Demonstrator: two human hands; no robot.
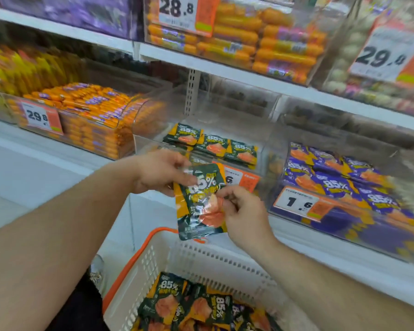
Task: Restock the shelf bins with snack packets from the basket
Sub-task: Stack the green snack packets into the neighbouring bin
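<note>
A dark green and orange snack packet hangs in front of the shelf, held by both hands. My left hand pinches its upper left edge. My right hand pinches its right side near the middle. Just behind it a clear shelf bin holds several matching green packets. Below, a white basket with an orange rim contains several more green packets.
A bin of purple snack packets with a 1.6 price tag sits to the right. Orange sausage packs fill the bin to the left and the shelf above. A white shelf ledge runs along the front.
</note>
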